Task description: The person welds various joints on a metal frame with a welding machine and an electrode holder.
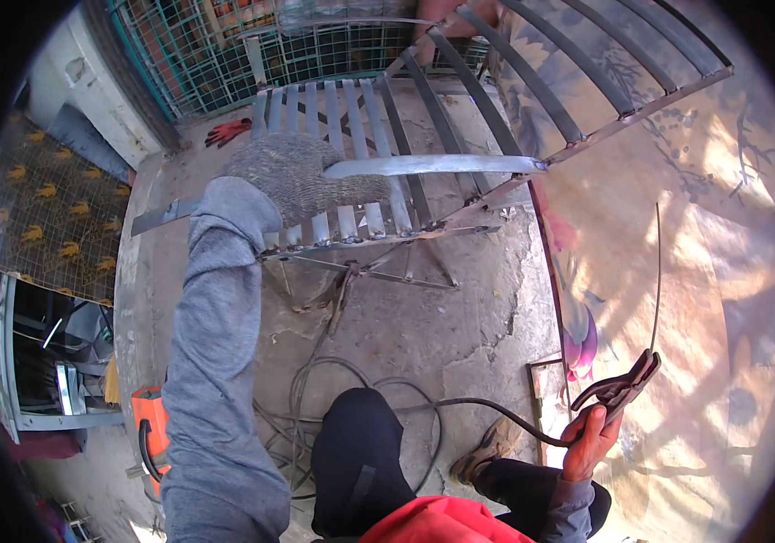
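Note:
In a grey knitted glove, my left hand [301,176] is closed on the near end of a flat metal strip [442,165]. The strip's other end reaches the side rail of a slatted metal chair frame [469,204]. Under the glove lie the frame's lower slats, and the fingertips are hard to make out. My bare right hand [591,443] grips a welding electrode holder [618,389], low at the right and apart from the frame. A thin welding rod [658,271] points upward from its jaws, and a black cable [496,407] trails from the handle.
Cable loops [301,398] lie on the concrete floor near my knee. An orange machine [149,430] stands at left, by a metal shelf [71,422]. A red glove [227,132] lies behind the frame. Patterned cloth [677,299] hangs at right, wire mesh [197,63] at the back.

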`<move>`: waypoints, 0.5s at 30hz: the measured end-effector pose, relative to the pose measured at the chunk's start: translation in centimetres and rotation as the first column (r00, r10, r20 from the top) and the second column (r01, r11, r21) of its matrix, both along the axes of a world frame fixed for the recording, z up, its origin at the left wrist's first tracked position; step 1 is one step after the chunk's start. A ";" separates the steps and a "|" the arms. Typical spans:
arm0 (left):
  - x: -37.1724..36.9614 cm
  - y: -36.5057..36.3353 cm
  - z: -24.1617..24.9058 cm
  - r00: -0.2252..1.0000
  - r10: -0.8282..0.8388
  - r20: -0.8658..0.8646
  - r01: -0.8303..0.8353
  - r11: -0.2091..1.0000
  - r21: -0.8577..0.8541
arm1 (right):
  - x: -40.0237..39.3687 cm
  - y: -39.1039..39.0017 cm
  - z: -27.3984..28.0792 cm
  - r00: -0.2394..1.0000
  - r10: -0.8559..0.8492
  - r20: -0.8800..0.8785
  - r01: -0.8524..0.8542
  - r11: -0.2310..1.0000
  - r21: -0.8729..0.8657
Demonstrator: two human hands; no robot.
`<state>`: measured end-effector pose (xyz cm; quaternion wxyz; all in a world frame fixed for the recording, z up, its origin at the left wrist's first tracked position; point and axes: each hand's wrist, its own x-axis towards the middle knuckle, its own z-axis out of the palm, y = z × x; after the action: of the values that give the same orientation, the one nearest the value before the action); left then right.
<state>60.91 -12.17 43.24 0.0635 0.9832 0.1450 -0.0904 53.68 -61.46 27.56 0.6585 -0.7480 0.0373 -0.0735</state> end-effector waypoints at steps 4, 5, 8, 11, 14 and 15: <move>0.0 0.4 -0.8 0.998 -0.026 0.053 0.024 0.999 0.037 | -0.3 0.6 0.5 1.000 0.023 0.016 -0.023 1.000 -0.014; 0.0 0.5 -0.9 0.996 -0.032 0.081 0.027 0.998 0.056 | -0.4 0.6 0.6 0.999 0.034 0.026 -0.033 0.999 -0.012; 0.0 0.0 -0.3 0.999 -0.027 0.017 0.026 0.999 0.044 | -1.1 1.0 0.9 0.998 0.059 0.039 -0.060 0.998 0.015; 0.1 -0.2 0.1 1.000 -0.030 -0.002 0.030 1.000 0.002 | -2.1 0.5 0.3 0.994 0.099 0.041 -0.097 0.995 -0.034; 0.4 -0.5 0.0 0.998 0.042 -0.045 -0.043 0.999 -0.004 | -2.6 0.7 0.8 0.987 0.147 0.065 -0.138 0.982 -0.132; 0.4 -0.6 0.2 0.998 0.032 -0.045 -0.032 0.999 0.006 | -2.7 1.1 1.5 0.989 0.136 0.065 -0.127 0.984 -0.122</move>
<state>61.28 -12.77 43.43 0.0591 0.9786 0.1625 -0.1113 50.94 -60.37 29.07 0.6176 -0.7832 -0.0409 -0.0593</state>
